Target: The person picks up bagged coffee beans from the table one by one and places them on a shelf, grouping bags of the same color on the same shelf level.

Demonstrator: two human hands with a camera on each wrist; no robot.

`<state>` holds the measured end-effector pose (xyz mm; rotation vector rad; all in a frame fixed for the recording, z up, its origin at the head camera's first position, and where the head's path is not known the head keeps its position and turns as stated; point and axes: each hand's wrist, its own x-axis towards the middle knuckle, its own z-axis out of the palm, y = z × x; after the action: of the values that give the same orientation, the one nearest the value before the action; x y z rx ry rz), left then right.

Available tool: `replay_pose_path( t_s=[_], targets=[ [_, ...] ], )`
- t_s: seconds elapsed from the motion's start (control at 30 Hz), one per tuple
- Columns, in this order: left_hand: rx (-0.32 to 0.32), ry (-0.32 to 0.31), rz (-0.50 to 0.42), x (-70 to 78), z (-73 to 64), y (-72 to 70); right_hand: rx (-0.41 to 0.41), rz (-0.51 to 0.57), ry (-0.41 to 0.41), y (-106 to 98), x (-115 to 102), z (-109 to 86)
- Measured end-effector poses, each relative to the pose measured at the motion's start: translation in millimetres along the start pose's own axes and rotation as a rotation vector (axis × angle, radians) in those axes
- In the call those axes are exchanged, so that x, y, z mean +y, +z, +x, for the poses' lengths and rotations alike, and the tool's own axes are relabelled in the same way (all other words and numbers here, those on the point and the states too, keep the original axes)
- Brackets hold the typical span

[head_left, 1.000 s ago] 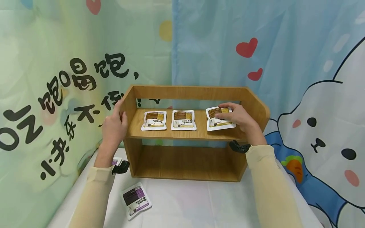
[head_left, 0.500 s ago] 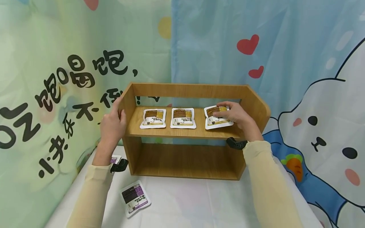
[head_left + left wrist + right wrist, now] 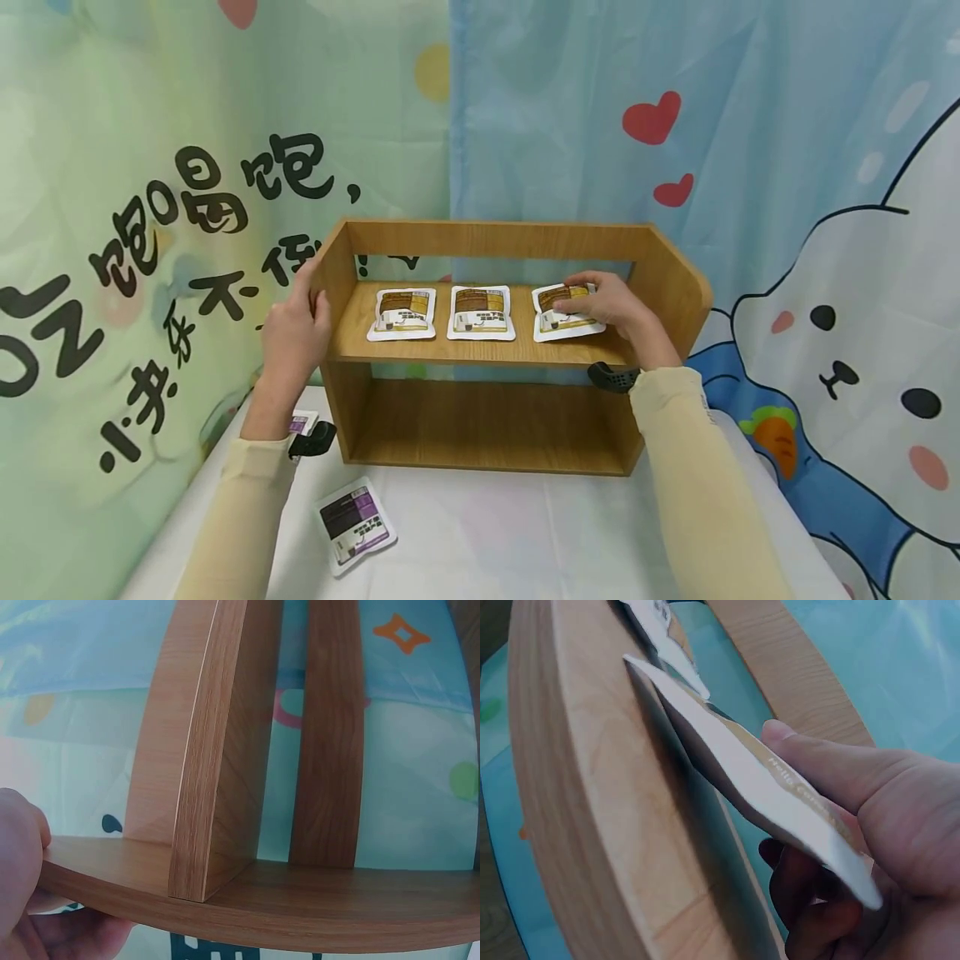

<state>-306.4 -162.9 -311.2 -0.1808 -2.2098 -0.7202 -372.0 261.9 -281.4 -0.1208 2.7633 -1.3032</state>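
Note:
A wooden two-tier shelf [image 3: 480, 423] stands on a white-covered table. My left hand [image 3: 295, 337] grips the edge of its left side panel, with the thumb on one face and fingers on the other in the left wrist view. Along the upper tier lie a brown-and-white pouch [image 3: 402, 314] at left and a matching pouch [image 3: 482, 313] in the middle. My right hand [image 3: 611, 304] pinches a third such pouch [image 3: 566, 323] at the right of that tier. In the right wrist view this pouch [image 3: 750, 784] is tilted, its near end raised off the board; the curled fingers are partly hidden beneath it.
A purple-and-black pouch [image 3: 356, 527] lies on the table in front of the shelf, at left. Another purple-printed pouch [image 3: 302, 422] is partly hidden behind the left wrist. Printed curtains [image 3: 540, 108] hang close behind the shelf and at both sides.
My right hand has shifted slightly left with its pouch, bringing it nearer the middle pouch. The left hand keeps its grip on the side panel. The head view has tilted slightly.

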Motion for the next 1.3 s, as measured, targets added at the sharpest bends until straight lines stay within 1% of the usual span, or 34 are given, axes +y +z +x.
replay_pose_path(
  t_s=[0.2, 0.37, 0.43, 0.57, 0.8, 1.0, 1.1, 1.2, 1.3],
  targets=[
    [0.008, 0.012, 0.0, 0.0, 0.5, 1.6, 0.009, -0.057, -0.002, -0.4, -1.6, -4.6],
    [0.031, 0.016, 0.004, -0.9, -0.1, 1.3, 0.035, -0.132, -0.001, 1.2, -2.9, -6.0],
    [0.03, 0.018, 0.003, -1.2, 0.0, 1.3, 0.042, -0.146, 0.005, 1.7, -2.1, -6.1],
    [0.011, 0.007, 0.008, -1.6, 0.3, 1.4, 0.028, -0.154, 0.02, 1.5, -0.4, -5.9],
    [0.007, 0.002, 0.005, -1.4, -1.5, 0.5, 0.002, -0.129, 0.001, 2.8, 3.3, -5.0],
    [0.028, 0.016, 0.008, -2.8, -3.1, 0.6, 0.026, -0.109, 0.021, 5.0, 4.1, -6.2],
    [0.026, 0.019, 0.007, -2.5, -2.1, 0.7, 0.039, -0.113, 0.024, 4.2, 3.8, -6.4],
    [0.016, 0.013, 0.009, -1.7, -1.6, 0.9, 0.047, -0.132, 0.011, 3.2, 4.7, -7.4],
    [0.015, 0.012, 0.013, -2.0, -1.2, 1.5, 0.067, -0.194, -0.044, 2.7, 5.2, -10.9]
  ],
)
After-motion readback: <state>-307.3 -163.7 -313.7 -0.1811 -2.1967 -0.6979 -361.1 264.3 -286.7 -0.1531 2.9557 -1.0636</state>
